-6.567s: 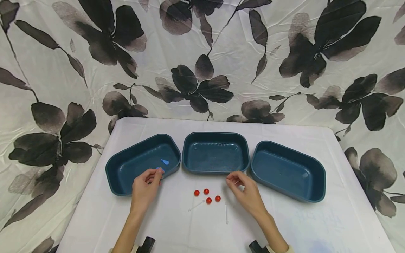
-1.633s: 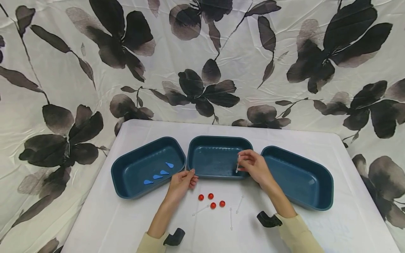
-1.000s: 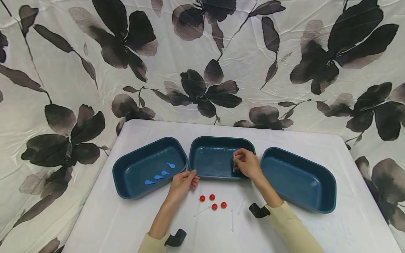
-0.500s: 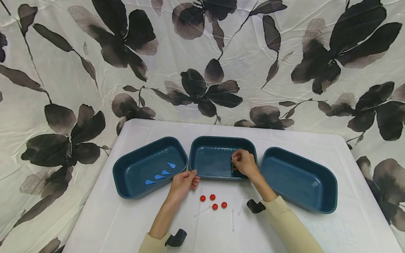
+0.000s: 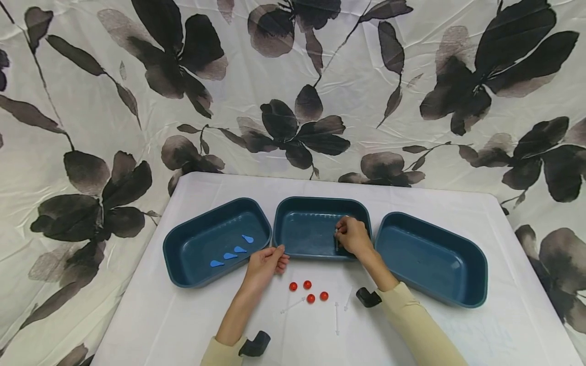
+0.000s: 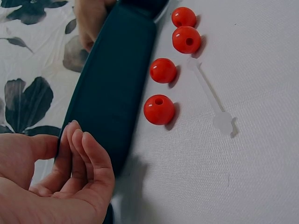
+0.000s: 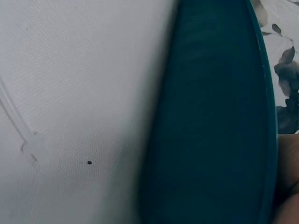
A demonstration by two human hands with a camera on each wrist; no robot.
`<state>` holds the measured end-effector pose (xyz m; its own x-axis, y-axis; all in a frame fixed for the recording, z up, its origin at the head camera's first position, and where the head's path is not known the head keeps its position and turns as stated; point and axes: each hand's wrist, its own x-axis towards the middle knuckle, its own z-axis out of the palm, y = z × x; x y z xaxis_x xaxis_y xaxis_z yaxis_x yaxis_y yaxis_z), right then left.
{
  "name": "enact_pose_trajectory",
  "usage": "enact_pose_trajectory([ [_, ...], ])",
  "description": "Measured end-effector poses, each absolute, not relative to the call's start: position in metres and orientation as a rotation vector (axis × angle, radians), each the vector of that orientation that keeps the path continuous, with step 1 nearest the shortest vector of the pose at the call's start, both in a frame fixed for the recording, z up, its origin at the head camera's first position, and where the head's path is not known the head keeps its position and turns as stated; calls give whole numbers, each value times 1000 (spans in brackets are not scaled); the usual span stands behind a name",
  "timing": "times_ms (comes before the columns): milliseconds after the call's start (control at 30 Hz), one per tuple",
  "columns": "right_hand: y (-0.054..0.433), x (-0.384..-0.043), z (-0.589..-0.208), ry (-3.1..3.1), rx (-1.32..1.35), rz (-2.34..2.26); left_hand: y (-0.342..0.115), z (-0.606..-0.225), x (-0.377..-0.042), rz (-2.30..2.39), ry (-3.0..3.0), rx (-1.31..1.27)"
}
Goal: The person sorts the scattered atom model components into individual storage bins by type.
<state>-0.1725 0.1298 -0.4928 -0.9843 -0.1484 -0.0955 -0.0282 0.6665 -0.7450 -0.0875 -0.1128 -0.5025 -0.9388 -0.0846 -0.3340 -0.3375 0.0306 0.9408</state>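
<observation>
My left hand (image 5: 264,264) pinches the near left rim of the middle dark teal tray (image 5: 299,231) between thumb and fingers, as the left wrist view also shows. Inside that tray's right part, my right hand (image 5: 356,236) holds a thin whitish plastic stick (image 5: 337,244) upright by its upper part. Whether its lower end touches the tray floor I cannot tell. In the right wrist view the tray wall (image 7: 210,116) hides most of the right hand (image 7: 287,182). Several similar clear sticks (image 5: 337,319) lie on the table, one seen closely as a stick (image 6: 210,93) with widened ends.
Several red beads (image 5: 311,298) with holes lie in front of the middle tray. The left tray (image 5: 183,249) contains several blue drop-shaped pieces (image 5: 240,249). A third teal tray (image 5: 430,259) stands angled at the right. A white cloth covers the table (image 5: 151,325); patterned fabric (image 5: 293,61) hangs behind.
My left hand has moved from the left tray, where more blue pieces now show, to the middle tray's rim. My right hand has brought a stick into the middle tray, shifting slightly left.
</observation>
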Motion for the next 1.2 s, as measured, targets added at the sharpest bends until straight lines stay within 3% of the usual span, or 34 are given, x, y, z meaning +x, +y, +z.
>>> enact_pose_trajectory([
  [600,141,-155,-479,2828,-333,-1338,-113,-504,-91,2028,2095,-461],
  [1200,156,-124,-468,2863,-254,-1493,-112,-503,-88,2052,2077,-451],
])
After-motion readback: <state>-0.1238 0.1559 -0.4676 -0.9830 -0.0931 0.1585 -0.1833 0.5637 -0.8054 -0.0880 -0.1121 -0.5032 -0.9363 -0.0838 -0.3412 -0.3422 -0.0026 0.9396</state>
